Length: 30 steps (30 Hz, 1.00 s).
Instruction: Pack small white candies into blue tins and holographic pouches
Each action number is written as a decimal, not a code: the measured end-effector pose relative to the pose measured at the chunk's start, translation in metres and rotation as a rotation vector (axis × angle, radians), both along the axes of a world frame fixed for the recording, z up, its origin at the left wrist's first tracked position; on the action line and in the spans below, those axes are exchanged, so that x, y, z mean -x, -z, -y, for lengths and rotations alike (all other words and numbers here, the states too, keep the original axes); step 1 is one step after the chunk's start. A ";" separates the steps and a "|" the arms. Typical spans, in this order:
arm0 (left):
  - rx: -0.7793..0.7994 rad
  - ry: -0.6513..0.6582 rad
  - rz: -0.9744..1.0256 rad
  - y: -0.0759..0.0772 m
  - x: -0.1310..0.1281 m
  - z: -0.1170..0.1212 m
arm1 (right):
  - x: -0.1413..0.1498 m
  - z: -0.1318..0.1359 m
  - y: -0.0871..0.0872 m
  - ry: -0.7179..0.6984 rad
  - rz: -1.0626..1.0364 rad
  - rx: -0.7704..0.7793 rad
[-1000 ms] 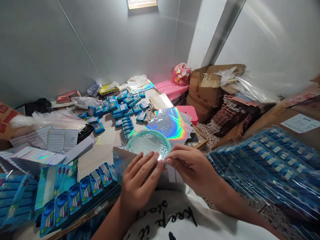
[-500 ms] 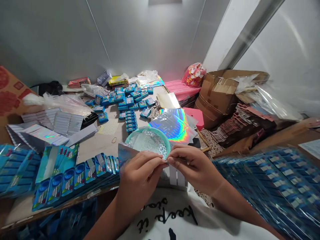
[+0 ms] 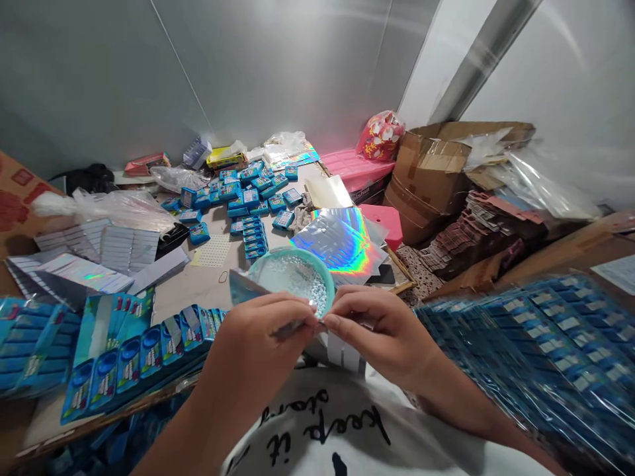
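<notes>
My left hand (image 3: 270, 337) is closed in a pinch on a silvery sheet (image 3: 242, 287), whose bent edge shows behind the knuckles and between thumb and fingers. Fingertip to fingertip with it, my right hand (image 3: 380, 330) is pinched too; whatever lies in its tips is too small to make out. Just beyond both hands is a turquoise bowl (image 3: 329, 281) holding many small white beads (image 3: 317, 291). A sheet with white strips (image 3: 342, 354) shows below my right fingers, partly covered.
Blue blister-like packs (image 3: 129, 363) stand in a row at the front left. Small blue boxes (image 3: 251, 197) are heaped farther back. Holographic sheets (image 3: 342, 244) lie beyond the bowl. Wrapped blue packs (image 3: 536, 357) fill the right, with a cardboard box (image 3: 426, 172) behind.
My left hand, first spread flat over the silvery sheet, has curled into a pinch and drawn its fingertips against the right ones. The right hand stays pinched. The view has shifted slightly.
</notes>
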<state>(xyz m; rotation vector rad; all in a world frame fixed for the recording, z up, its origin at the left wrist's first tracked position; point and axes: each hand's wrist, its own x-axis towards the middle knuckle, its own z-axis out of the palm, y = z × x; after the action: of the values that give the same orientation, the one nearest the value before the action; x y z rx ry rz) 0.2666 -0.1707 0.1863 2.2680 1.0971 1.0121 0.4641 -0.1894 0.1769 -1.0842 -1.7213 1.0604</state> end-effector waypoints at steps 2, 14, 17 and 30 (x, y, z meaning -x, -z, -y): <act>-0.120 -0.010 0.003 0.005 -0.002 0.003 | 0.001 0.000 0.003 0.045 -0.039 0.001; -0.372 0.100 -0.010 0.032 -0.011 -0.005 | -0.008 0.000 0.013 0.133 -0.246 0.085; -0.429 0.122 -0.025 0.037 -0.011 -0.005 | -0.009 -0.001 0.013 0.130 -0.251 0.102; -0.571 0.107 -0.103 0.055 0.000 -0.003 | -0.006 -0.005 0.019 0.100 -0.327 0.226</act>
<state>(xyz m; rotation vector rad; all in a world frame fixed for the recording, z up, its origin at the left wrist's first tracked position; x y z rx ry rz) 0.2670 -0.1675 0.1316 2.8157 0.7769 1.3019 0.4699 -0.1845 0.1582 -1.0543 -1.2997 1.3112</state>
